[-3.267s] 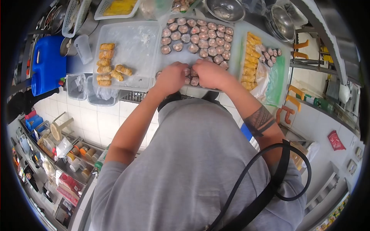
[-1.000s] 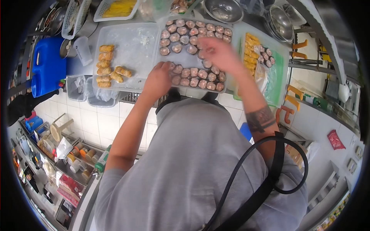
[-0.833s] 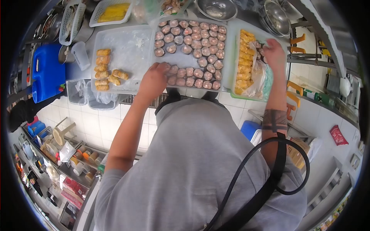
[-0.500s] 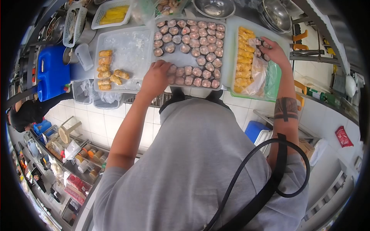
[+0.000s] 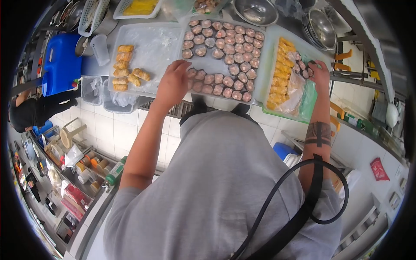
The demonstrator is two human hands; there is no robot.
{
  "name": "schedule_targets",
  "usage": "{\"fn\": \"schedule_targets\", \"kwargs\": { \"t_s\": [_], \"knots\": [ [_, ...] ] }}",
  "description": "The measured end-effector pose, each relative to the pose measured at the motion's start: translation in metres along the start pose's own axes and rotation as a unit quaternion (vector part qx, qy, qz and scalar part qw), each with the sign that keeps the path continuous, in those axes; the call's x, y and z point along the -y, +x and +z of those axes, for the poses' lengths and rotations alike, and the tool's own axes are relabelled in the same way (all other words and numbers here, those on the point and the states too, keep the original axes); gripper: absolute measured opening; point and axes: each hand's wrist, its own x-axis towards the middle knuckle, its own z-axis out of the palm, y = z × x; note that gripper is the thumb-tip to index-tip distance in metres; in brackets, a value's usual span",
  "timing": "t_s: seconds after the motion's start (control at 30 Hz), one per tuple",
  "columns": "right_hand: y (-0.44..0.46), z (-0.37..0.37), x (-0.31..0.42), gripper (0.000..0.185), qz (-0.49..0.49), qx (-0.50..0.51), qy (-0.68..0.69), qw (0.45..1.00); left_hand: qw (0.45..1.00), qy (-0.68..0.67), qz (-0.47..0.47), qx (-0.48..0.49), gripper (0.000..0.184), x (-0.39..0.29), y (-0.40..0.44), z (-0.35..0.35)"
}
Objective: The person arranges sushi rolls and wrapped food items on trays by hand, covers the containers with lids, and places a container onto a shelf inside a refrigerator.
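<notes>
Rows of round dark-wrapped rolls [image 5: 229, 46] with pink filling lie in a white tray [image 5: 211, 63] in front of me. At the tray's left edge, my left hand [image 5: 173, 82] has bent fingers beside the nearest rolls, with nothing visible in them. To the right stands a green-based tray [image 5: 310, 97] holding yellow wrapped rolls [image 5: 281, 69], a crumpled clear plastic bag [image 5: 291, 89] and several dark-wrapped rolls [image 5: 299, 64]. My right hand [image 5: 320, 77] is at that tray's right side, thumb and fingers curled closed round a dark-wrapped roll, partly hidden.
Another white tray [image 5: 149, 47] holds several golden-brown rolls [image 5: 121, 65]. Metal bowls [image 5: 255, 11] and a basket of yellow pieces [image 5: 138, 7] stand behind. A blue jerrycan [image 5: 62, 65] and a clear jug [image 5: 100, 50] are left. A person in black [image 5: 41, 110] is at far left.
The view has shifted, so the trays appear farther right and lower. My left hand has drawn back leftward from the rolls; my right hand has moved nearer to me along the right tray.
</notes>
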Motion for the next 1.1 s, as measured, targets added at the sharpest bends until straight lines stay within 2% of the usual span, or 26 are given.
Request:
{"fn": "schedule_targets", "kwargs": {
  "t_s": [0.07,0.13,0.17,0.23,0.37,0.4,0.47,0.53,0.57,0.63,0.67,0.77,0.87,0.9,1.0,1.07,1.1],
  "knots": [
    [0.005,0.002,-0.004,0.044,-0.016,0.001,-0.054,0.998,1.000,-0.009,-0.017,-0.012,0.035,0.006,0.003,-0.006],
    [0.000,0.004,0.004,0.047,-0.081,-0.006,-0.220,0.972,0.999,-0.012,-0.026,-0.022,0.035,0.012,0.006,-0.013],
    [0.001,0.006,0.007,0.047,-0.081,-0.006,-0.220,0.972,0.999,-0.016,-0.033,-0.029,0.035,0.015,0.006,-0.017],
    [0.010,0.006,0.007,0.048,-0.125,-0.005,-0.315,0.941,0.999,-0.007,-0.034,-0.036,0.035,0.018,0.008,-0.026],
    [0.032,-0.014,-0.021,0.053,-0.093,-0.006,-0.303,0.948,0.998,0.003,-0.037,-0.058,0.034,0.028,0.007,-0.039],
    [0.044,-0.030,-0.047,0.054,-0.074,0.009,-0.124,0.989,0.997,0.003,-0.041,-0.062,0.034,0.030,0.005,-0.041],
    [0.033,-0.041,-0.047,0.054,-0.055,0.031,0.056,0.996,0.995,0.005,-0.058,-0.075,0.033,0.035,0.000,-0.046],
    [-0.013,-0.039,0.000,0.042,-0.028,-0.061,0.152,0.986,0.994,0.009,-0.071,-0.077,0.033,0.040,-0.006,-0.046],
    [-0.036,-0.026,0.026,0.042,-0.029,-0.058,0.150,0.987,0.994,0.013,-0.079,-0.073,0.033,0.042,-0.010,-0.045],
    [-0.090,0.019,0.075,0.046,-0.112,0.082,0.140,0.980,0.993,0.008,-0.092,-0.068,0.033,0.043,-0.015,-0.040],
    [-0.116,0.057,0.099,0.050,-0.120,0.149,0.130,0.973,0.993,0.004,-0.100,-0.062,0.034,0.043,-0.016,-0.037],
    [-0.190,0.174,0.150,0.049,0.015,0.348,0.156,0.924,0.994,-0.024,-0.090,-0.059,0.037,0.044,-0.018,-0.024],
    [-0.221,0.280,0.137,0.049,0.016,0.443,0.120,0.888,0.995,-0.033,-0.084,-0.050,0.043,0.034,-0.020,-0.020],
    [-0.226,0.302,0.136,0.049,0.016,0.446,0.117,0.887,0.994,-0.046,-0.083,-0.046,0.049,0.034,-0.023,-0.018],
    [-0.230,0.344,0.122,0.050,0.018,0.432,0.051,0.900,0.992,-0.060,-0.077,-0.078,0.049,0.026,-0.026,-0.009],
    [-0.231,0.362,0.106,0.048,-0.098,0.356,-0.035,0.929,0.993,-0.040,-0.065,-0.089,0.051,0.030,-0.026,-0.002],
    [-0.236,0.359,0.114,0.048,-0.099,0.361,-0.041,0.926,0.994,-0.022,-0.053,-0.095,0.051,0.030,-0.024,0.001]
  ]
}}
